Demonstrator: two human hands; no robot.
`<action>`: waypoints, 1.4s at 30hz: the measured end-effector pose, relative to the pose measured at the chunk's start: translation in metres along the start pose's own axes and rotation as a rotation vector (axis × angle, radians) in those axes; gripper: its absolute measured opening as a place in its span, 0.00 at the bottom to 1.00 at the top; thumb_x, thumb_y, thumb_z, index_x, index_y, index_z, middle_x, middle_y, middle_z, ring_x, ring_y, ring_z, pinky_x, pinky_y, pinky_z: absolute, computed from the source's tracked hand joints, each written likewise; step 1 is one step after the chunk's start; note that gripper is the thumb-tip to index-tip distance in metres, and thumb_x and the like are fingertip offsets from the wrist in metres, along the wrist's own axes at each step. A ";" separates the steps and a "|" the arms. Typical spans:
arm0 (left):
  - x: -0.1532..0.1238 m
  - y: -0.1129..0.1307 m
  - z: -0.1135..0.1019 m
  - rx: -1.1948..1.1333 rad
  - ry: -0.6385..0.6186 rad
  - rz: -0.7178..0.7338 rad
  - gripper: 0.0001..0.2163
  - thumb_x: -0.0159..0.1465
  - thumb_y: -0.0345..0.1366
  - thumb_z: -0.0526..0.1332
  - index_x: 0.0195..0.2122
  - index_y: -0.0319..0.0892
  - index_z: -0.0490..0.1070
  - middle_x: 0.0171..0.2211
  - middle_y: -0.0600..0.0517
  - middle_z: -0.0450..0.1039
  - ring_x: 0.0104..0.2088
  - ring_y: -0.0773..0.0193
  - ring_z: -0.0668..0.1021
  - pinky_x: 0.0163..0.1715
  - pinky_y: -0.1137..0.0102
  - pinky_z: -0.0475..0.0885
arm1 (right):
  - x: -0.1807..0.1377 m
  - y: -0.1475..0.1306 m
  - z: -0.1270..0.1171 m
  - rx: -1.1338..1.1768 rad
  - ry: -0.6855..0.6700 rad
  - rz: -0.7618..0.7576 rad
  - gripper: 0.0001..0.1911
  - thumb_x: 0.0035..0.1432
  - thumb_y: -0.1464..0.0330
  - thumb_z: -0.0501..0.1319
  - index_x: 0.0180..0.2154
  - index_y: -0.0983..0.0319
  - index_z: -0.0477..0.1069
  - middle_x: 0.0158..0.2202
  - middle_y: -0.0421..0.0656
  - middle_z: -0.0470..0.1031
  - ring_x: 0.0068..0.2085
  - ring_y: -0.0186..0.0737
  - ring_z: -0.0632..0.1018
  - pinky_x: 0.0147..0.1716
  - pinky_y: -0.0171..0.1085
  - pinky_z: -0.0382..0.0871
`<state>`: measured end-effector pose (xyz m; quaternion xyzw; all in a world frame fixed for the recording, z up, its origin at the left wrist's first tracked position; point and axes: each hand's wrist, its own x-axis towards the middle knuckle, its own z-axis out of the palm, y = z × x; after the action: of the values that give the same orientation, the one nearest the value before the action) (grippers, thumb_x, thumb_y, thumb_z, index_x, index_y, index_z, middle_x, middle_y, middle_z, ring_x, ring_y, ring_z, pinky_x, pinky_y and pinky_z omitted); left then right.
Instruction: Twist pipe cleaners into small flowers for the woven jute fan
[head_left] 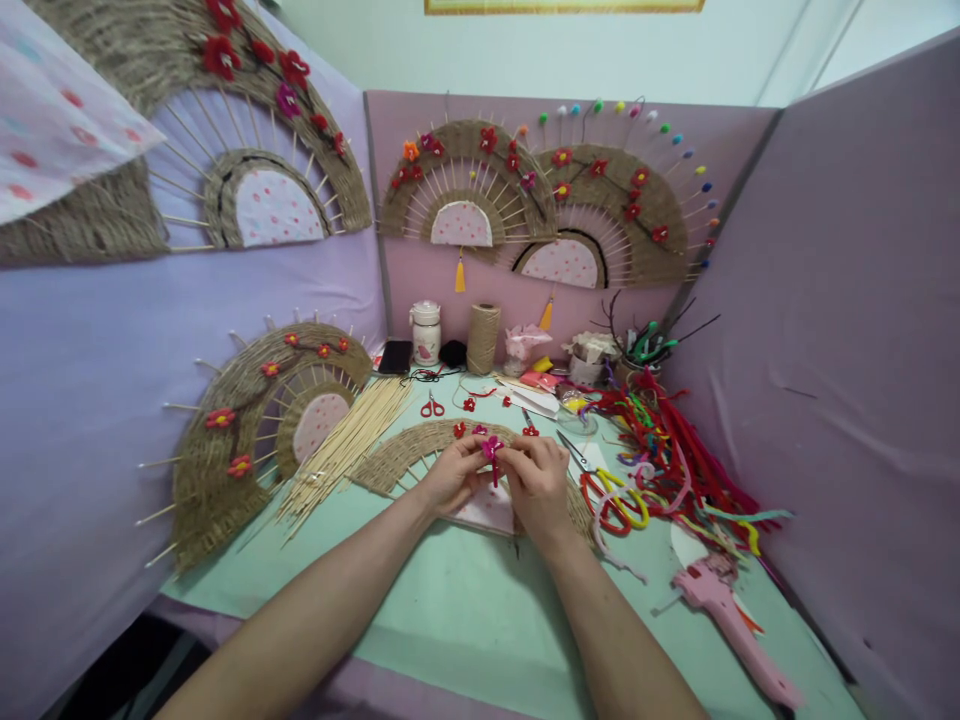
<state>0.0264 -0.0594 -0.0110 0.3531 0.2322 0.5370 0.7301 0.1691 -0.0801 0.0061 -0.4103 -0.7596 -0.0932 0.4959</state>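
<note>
A small magenta pipe-cleaner flower (492,449) is pinched between my two hands, its short stem pointing down. My left hand (456,474) grips it from the left with thumb and fingertips. From the right, my right hand (537,482) closes its fingertips on the same flower. Beneath both hands lies a twine-wrapped fan (409,452) with thin sticks and a dotted fabric half-circle (487,507), partly covered by the hands. Red flowers (460,430) rest along the fan's upper edge.
Bamboo sticks (352,440) are spread at the left. Small red-handled scissors (432,405) lie behind the fan. Larger scissors (634,500), a heap of pipe cleaners (675,440) and a pink glue gun (724,610) are on the right. A twine spool (483,338) stands at the back.
</note>
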 end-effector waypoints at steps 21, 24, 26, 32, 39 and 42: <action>0.000 0.010 -0.008 0.069 0.019 -0.021 0.11 0.47 0.32 0.70 0.29 0.36 0.71 0.28 0.52 0.72 0.30 0.69 0.74 0.41 0.65 0.70 | 0.005 0.009 -0.004 0.122 -0.008 0.080 0.06 0.59 0.67 0.57 0.35 0.58 0.74 0.35 0.42 0.72 0.40 0.40 0.70 0.40 0.40 0.57; 0.000 0.010 -0.009 0.085 -0.011 -0.033 0.11 0.47 0.32 0.70 0.29 0.35 0.72 0.29 0.52 0.71 0.30 0.68 0.74 0.41 0.64 0.70 | 0.004 0.008 -0.003 0.130 -0.021 0.067 0.06 0.59 0.68 0.57 0.36 0.58 0.73 0.36 0.43 0.72 0.40 0.40 0.70 0.40 0.40 0.57; 0.000 0.010 -0.009 0.084 -0.046 -0.065 0.10 0.48 0.31 0.70 0.30 0.35 0.72 0.29 0.52 0.71 0.31 0.67 0.74 0.42 0.64 0.69 | 0.005 0.007 -0.003 0.148 -0.035 0.041 0.06 0.59 0.69 0.58 0.35 0.58 0.73 0.36 0.42 0.73 0.41 0.40 0.70 0.40 0.41 0.57; -0.004 0.011 -0.011 -0.003 -0.142 -0.188 0.09 0.50 0.29 0.68 0.32 0.35 0.72 0.27 0.51 0.70 0.29 0.68 0.73 0.37 0.68 0.68 | 0.005 0.007 -0.005 0.203 -0.045 -0.015 0.05 0.58 0.70 0.58 0.32 0.58 0.73 0.33 0.41 0.75 0.39 0.40 0.70 0.40 0.42 0.58; -0.008 0.012 -0.011 -0.097 -0.201 -0.282 0.08 0.49 0.28 0.67 0.30 0.34 0.73 0.25 0.50 0.68 0.26 0.70 0.70 0.33 0.72 0.67 | 0.001 0.010 -0.003 0.300 -0.073 -0.053 0.08 0.58 0.71 0.58 0.36 0.55 0.74 0.34 0.43 0.74 0.39 0.41 0.70 0.40 0.43 0.64; -0.008 0.013 -0.010 -0.075 -0.206 -0.275 0.07 0.49 0.30 0.67 0.29 0.34 0.73 0.24 0.50 0.69 0.26 0.69 0.70 0.31 0.72 0.66 | 0.000 0.011 -0.003 0.302 -0.090 -0.078 0.08 0.58 0.72 0.57 0.36 0.55 0.74 0.35 0.43 0.74 0.39 0.41 0.69 0.39 0.43 0.65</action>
<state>0.0087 -0.0615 -0.0079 0.3438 0.1820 0.4015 0.8291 0.1785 -0.0745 0.0050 -0.3050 -0.8020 0.0212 0.5132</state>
